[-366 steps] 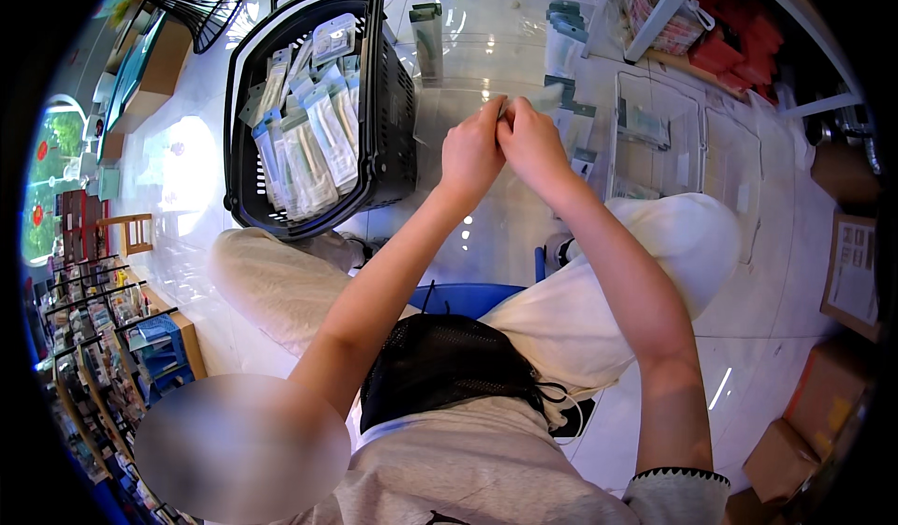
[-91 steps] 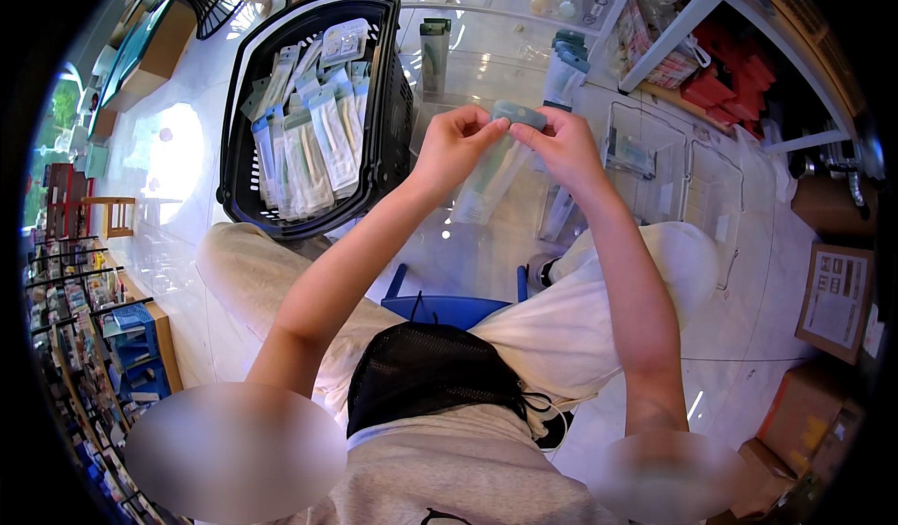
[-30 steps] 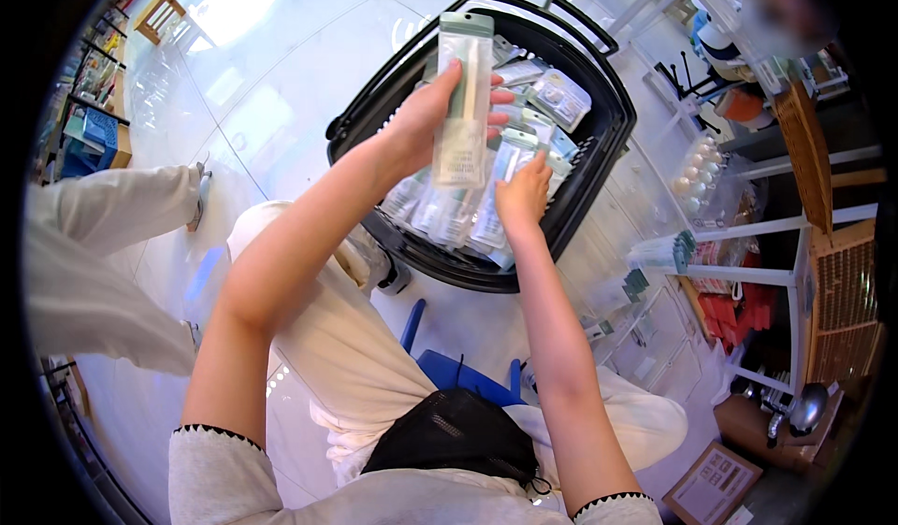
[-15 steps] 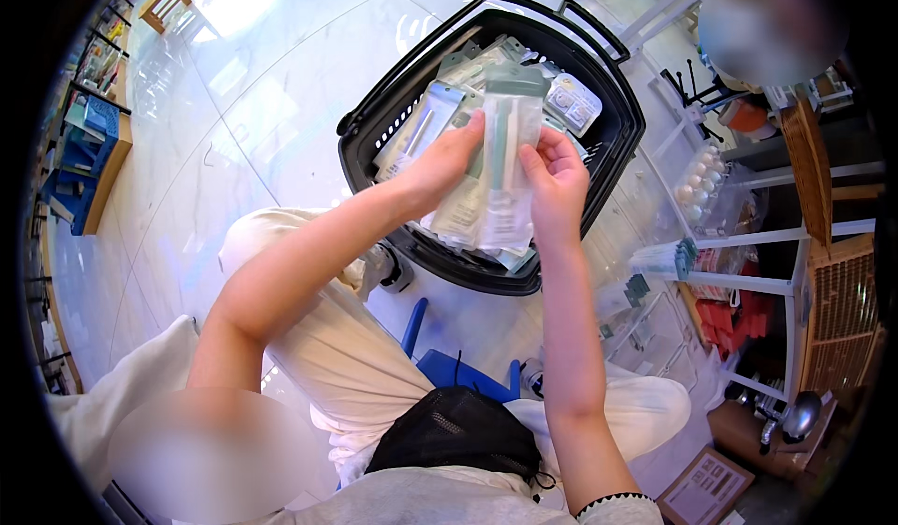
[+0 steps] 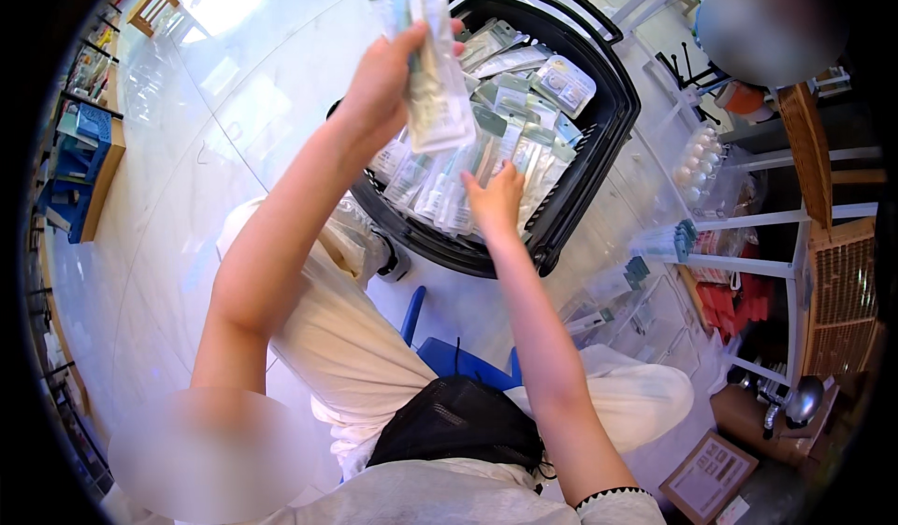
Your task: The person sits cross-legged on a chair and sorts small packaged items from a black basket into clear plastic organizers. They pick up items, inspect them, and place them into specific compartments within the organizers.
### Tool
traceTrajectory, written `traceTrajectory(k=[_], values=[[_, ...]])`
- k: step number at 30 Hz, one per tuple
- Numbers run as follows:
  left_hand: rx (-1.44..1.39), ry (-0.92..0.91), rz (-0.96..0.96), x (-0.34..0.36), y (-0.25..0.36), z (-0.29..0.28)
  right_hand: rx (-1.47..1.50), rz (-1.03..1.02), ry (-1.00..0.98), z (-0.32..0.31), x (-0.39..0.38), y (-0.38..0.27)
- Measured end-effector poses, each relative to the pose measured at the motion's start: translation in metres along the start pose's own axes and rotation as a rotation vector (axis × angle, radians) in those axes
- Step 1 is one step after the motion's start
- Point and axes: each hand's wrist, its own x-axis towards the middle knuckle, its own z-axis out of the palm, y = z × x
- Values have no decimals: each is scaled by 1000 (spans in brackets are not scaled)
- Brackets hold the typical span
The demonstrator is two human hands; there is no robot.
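Note:
My left hand (image 5: 379, 86) is raised over the left side of the black basket (image 5: 589, 209), closed round a stack of slim clear packets (image 5: 440, 104) with pale green tops. What lies inside these packets is too blurred to name. Down in the basket, my right hand (image 5: 496, 198) rests on the loose slim packets (image 5: 538, 156), its thumb apart from its fingers. Some of its fingertips are hidden among the packets. A white rounded package (image 5: 564, 86) lies near the basket's right wall.
Below the basket stands a blue stool (image 5: 458, 361) between my legs. White shelving (image 5: 748, 221) with hanging packets is on the right, beside a cardboard box (image 5: 708, 476). Blue trays (image 5: 89, 165) sit on a shelf at the far left.
My left hand has moved up and left, carrying the packets out over the basket's left rim. My right hand has let go of them and lowered onto the packets in the basket.

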Motion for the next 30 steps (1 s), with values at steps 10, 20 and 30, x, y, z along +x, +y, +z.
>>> traceTrajectory(k=[10,20,30], values=[[98,-145,-191,5,-3,-7,378,188,124,-20,11,-14],[45,-119,-332,-18,-43,14,630,-241,10,-63,17,-77],[-129,-117,-36,10,21,-27,99,71,-6,18,0,-23]])
